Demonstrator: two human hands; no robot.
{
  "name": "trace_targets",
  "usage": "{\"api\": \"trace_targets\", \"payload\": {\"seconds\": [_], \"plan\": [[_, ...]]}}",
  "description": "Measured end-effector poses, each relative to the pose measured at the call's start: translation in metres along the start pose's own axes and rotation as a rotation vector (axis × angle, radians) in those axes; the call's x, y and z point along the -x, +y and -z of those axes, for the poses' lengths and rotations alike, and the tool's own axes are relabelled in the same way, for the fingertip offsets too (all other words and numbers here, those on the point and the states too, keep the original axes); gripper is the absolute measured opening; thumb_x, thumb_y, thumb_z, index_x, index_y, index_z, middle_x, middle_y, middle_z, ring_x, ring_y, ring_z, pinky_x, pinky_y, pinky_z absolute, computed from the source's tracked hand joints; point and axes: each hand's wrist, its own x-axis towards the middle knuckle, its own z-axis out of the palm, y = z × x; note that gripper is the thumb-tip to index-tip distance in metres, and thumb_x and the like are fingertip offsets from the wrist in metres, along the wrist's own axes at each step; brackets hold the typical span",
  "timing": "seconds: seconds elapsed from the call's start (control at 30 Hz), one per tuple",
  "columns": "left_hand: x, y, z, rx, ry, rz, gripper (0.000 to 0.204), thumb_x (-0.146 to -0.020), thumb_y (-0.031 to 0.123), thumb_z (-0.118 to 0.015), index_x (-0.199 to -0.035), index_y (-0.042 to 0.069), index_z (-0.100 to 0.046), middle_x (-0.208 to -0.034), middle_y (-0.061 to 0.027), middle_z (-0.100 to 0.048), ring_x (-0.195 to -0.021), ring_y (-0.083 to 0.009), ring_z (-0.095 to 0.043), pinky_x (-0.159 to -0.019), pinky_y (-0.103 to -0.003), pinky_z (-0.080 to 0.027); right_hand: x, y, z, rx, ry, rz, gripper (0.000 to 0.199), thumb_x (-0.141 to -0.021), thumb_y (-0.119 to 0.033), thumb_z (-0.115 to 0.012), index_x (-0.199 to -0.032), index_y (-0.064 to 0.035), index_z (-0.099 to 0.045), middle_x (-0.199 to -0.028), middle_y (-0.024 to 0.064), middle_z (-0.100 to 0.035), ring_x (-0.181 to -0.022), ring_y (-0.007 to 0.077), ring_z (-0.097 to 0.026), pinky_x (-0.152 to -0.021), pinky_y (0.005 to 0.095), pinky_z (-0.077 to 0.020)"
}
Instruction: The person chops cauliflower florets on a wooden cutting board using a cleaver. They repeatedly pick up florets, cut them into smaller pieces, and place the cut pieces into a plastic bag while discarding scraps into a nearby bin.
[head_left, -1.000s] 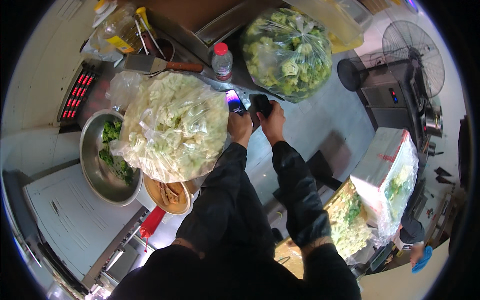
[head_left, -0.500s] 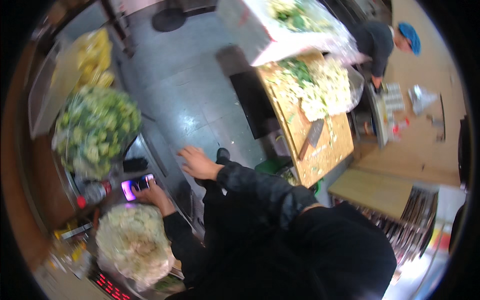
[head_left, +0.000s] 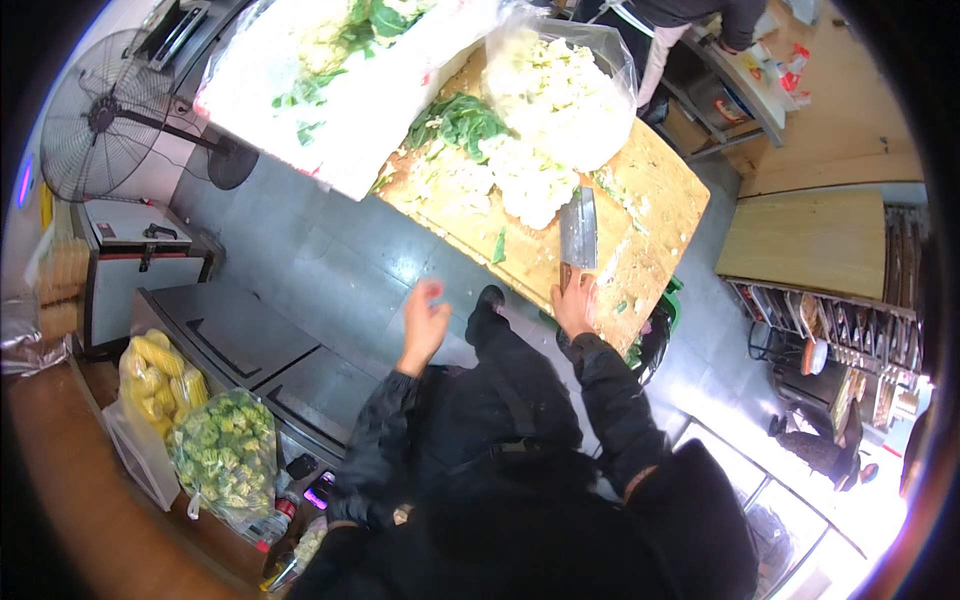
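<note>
Swinging away from the phone and the bagged greens seen half a second ago, the view now faces a wooden chopping bench at twelve o'clock. The right hand has come onto the handle end of a cleaver, which lies flat on the board with its blade pointing toward twelve o'clock; the fingers curl over the handle, though how tightly they close I cannot tell. The left hand hangs in the air at about ten o'clock of the right, fingers loosely spread and holding nothing, over the grey floor. Just beyond the blade sits a heap of cut cauliflower with green leaves beside it. A clear bag of cauliflower stands at twelve o'clock.
</note>
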Motion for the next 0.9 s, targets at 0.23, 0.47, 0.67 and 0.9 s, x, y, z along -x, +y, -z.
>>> {"api": "trace_targets", "payload": {"seconds": [0.23,0.47,0.67,0.9], "plan": [[-0.186,0.04,-0.085,-0.648,-0.063,-0.532,0.048,-0.08,0.005,-0.07,-0.127,0.009,-0.057,-0.122,-0.0215,-0.055,-0.116,-0.0403,-0.051,-0.094,-0.048,-0.047,-0.034,-0.006,-0.029,-0.051,0.007,-0.155,0.07,-0.084,-0.011,-0.068,-0.148,-0.0058,-0.038,-0.126,0.0293,-0.053,-0.125,0.0485,-0.049,-0.102,0.0562,-0.0445],[-0.261,0.047,-0.083,-0.878,-0.238,-0.467,0.049,-0.08,0.009,-0.074,-0.124,0.015,-0.054,-0.119,-0.0242,-0.044,-0.114,-0.0441,-0.045,-0.092,-0.05,-0.045,-0.02,-0.012,0.02,-0.274,0.15,-0.387,0.069,-0.08,-0.015,-0.065,-0.146,-0.0082,-0.047,-0.111,0.0214,-0.069,-0.094,0.0426,-0.068,-0.081,0.0535,-0.0534],[-0.316,0.039,-0.056,-0.752,-0.303,-0.464,0.037,-0.083,0.018,-0.078,-0.109,0.003,-0.056,-0.104,-0.0172,-0.059,-0.098,-0.0411,-0.058,-0.087,-0.049,-0.047,-0.004,-0.029,-0.011,-0.771,0.156,-0.655,0.035,-0.093,-0.021,-0.065,-0.124,-0.0045,-0.065,-0.071,0.0128,-0.063,-0.059,0.0253,-0.062,-0.058,0.0406,-0.0488],[-0.311,0.113,-0.021,-0.193,-0.28,-0.087,0.053,-0.089,0.008,-0.068,-0.141,0.009,-0.055,-0.115,-0.0123,-0.061,-0.1,-0.0221,-0.065,-0.085,-0.036,-0.058,-0.015,-0.021,-0.012,-1.362,0.203,-0.942,0.022,-0.104,-0.024,-0.058,-0.094,-0.0042,-0.055,-0.058,-0.0022,-0.045,-0.043,0.0081,-0.044,-0.037,0.0275,-0.0358]]}}
